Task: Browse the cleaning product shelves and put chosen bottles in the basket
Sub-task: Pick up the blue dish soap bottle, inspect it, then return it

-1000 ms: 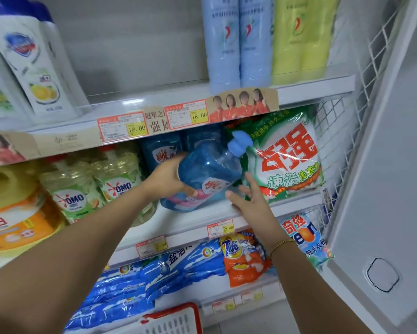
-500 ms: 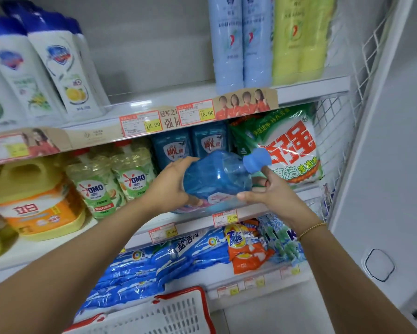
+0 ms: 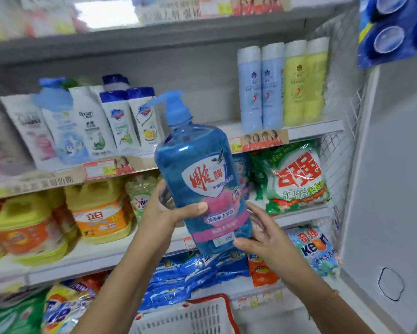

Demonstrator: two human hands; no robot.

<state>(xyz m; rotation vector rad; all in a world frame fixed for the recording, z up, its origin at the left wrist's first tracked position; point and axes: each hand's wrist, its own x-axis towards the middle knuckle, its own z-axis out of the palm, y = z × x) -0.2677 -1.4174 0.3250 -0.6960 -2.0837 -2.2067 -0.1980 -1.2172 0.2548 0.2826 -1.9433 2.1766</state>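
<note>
Blue pump bottle [image 3: 202, 186], upright, frame centre, before stocked shelves [image 3: 311, 130].
Left hand [image 3: 165, 213] grip clasps it; right hand [image 3: 263, 233] apparently open-fingered, touching base; basket [image 3: 190, 317] below.

Bright, even light falls from overhead, with a white glare patch on the top shelf edge [image 3: 104, 13] washing out the labels there. Shadows are soft, deepest under each shelf board. The left side and upper rim smear with motion blur (the pink packs [image 3: 0, 145] are barely legible), while the blue bottle [image 3: 202, 186] reads fairly sharp. Wide-angle distortion bends the wire side panel [image 3: 342, 116] and shelf lines outward.
</note>
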